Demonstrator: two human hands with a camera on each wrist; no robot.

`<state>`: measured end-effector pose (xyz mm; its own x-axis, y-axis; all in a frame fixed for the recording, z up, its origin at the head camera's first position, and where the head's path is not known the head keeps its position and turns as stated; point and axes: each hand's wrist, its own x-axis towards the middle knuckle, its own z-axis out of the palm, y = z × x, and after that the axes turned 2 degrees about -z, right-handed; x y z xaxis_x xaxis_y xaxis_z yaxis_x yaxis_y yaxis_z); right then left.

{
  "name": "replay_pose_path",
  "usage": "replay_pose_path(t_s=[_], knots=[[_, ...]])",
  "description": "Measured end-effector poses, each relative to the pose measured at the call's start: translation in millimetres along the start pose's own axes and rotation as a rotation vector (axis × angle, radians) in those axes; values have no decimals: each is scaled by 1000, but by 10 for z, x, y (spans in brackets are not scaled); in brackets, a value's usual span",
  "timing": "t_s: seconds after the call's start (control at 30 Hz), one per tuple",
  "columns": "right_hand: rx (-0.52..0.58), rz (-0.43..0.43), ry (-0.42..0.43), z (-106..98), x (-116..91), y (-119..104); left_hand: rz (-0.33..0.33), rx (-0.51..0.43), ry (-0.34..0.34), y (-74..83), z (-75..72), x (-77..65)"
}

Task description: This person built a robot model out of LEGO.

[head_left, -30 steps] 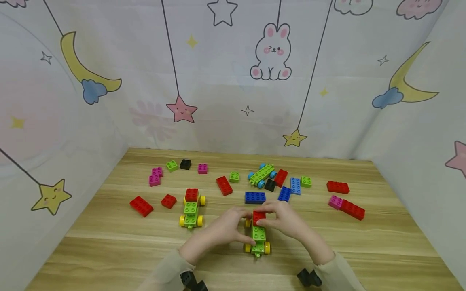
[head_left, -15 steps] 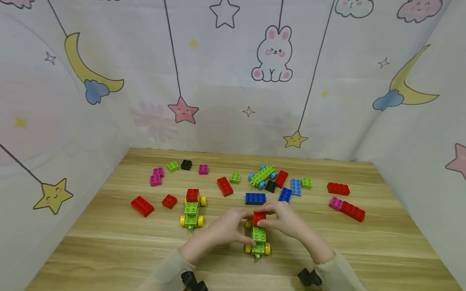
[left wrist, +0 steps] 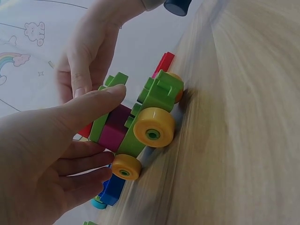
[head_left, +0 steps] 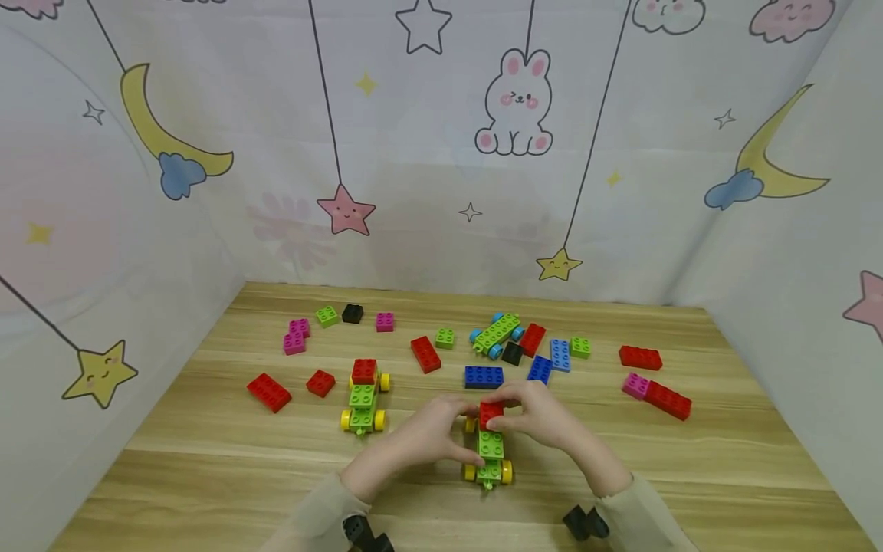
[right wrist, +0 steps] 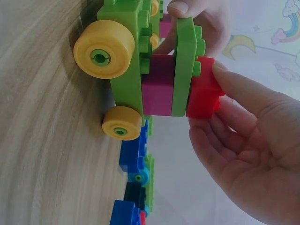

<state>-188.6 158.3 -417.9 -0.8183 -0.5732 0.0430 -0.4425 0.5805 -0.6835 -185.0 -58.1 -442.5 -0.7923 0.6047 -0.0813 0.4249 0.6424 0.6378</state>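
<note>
Plainly, the right hand (head_left: 536,416) pinched the red block (head_left: 489,416) atop a yellow-wheeled green car (head_left: 490,445), while the left hand (head_left: 436,432) gripped that car between thumb and fingers. The car stood roughly midway between the side edges of the tabletop (head_left: 172,475); a similar car (head_left: 362,397) stood nearer the left edge, and a blue brick (head_left: 484,376) lay beyond
</note>
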Motion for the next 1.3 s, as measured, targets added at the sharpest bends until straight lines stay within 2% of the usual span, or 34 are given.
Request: replay_pose_path(t_s=[0.57,0.77,1.13,1.3], knots=[[15,-11,-22,-18,27,0,14,2,14,-13,5,8],[37,13,-11,-6,9,11,17,14,3,1,1,1],[48,-3,-4,4,-9,15,14,28,-22,41,-39,-24],[49,3,2,8,-13,2,43,-38,-4,48,-65,-26]])
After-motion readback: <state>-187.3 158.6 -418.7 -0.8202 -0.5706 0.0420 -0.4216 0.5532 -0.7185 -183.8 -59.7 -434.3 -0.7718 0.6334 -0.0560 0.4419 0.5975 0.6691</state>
